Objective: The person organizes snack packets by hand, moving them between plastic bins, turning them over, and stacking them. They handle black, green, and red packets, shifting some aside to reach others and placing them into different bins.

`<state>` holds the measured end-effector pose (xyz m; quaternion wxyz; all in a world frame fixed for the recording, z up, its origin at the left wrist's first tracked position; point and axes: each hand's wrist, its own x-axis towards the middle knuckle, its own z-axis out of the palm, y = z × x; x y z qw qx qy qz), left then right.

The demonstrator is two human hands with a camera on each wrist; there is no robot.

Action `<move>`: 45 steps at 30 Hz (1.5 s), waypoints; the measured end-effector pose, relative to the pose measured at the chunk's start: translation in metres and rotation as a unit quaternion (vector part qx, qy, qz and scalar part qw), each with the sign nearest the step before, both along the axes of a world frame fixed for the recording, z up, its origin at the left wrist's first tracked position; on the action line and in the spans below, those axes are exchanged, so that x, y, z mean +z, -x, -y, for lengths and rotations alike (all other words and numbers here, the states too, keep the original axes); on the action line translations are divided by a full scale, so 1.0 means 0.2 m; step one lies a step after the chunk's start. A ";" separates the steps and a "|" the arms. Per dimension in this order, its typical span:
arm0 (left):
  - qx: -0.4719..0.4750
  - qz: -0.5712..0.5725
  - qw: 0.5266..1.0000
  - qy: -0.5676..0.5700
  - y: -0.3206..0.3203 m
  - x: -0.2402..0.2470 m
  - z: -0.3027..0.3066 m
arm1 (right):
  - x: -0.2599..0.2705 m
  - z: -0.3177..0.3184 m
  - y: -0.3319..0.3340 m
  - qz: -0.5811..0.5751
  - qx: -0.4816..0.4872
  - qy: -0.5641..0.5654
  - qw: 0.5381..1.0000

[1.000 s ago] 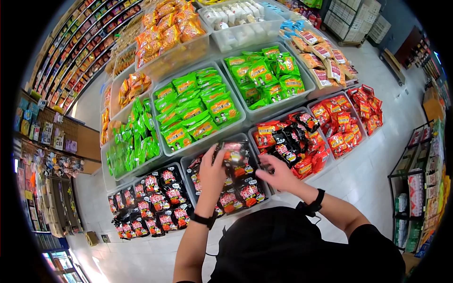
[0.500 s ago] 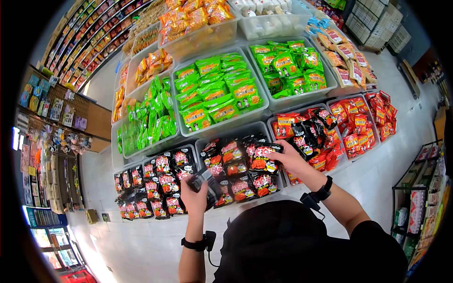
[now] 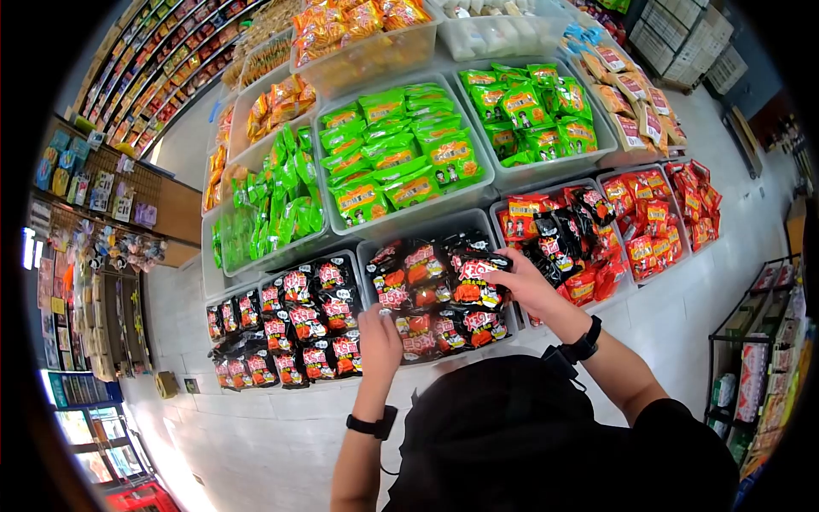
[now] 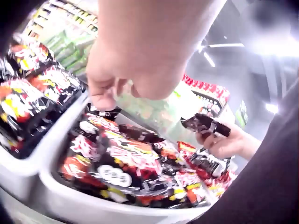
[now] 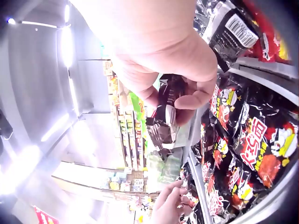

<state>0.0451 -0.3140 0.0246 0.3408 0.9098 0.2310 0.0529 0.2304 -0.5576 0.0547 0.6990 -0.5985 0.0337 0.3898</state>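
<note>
In the head view my right hand (image 3: 529,283) pinches a black snack packet (image 3: 478,282) with red print at the right side of the middle clear bin (image 3: 363,264). The right wrist view shows the packet's crimped dark end (image 5: 166,105) between thumb and fingers. My left hand (image 3: 381,343) hovers at that bin's front left corner, fingers loosely curled, with no packet visible in it. Rows of similar black packets (image 3: 420,333) fill the middle bin. From the left wrist, the left hand (image 4: 138,65) hangs above the bin's packets (image 4: 126,158).
Left of the middle bin stands another bin of black packets (image 3: 294,320). To the right, a bin holds red and black packets (image 3: 559,243) mixed. Behind are bins of green packets (image 3: 397,154), with orange packets (image 3: 358,34) higher up. Shelving (image 3: 759,367) stands right.
Half a second ago my left hand held a black packet by the bin's left edge; now it is without one and has moved slightly right. The right hand keeps its packet in nearly the same place.
</note>
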 end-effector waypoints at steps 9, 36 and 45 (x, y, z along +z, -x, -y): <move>-0.198 -0.057 0.964 -0.165 0.03 0.06 0.15 | 0.00 0.00 0.01 0.038 0.058 0.033 0.997; 0.121 -0.143 0.968 0.166 0.33 0.15 0.04 | 0.00 0.03 -0.02 0.029 0.041 0.072 0.996; -0.120 -0.043 0.973 -0.193 0.22 -0.13 0.18 | 0.03 -0.03 -0.05 0.046 0.042 0.044 0.997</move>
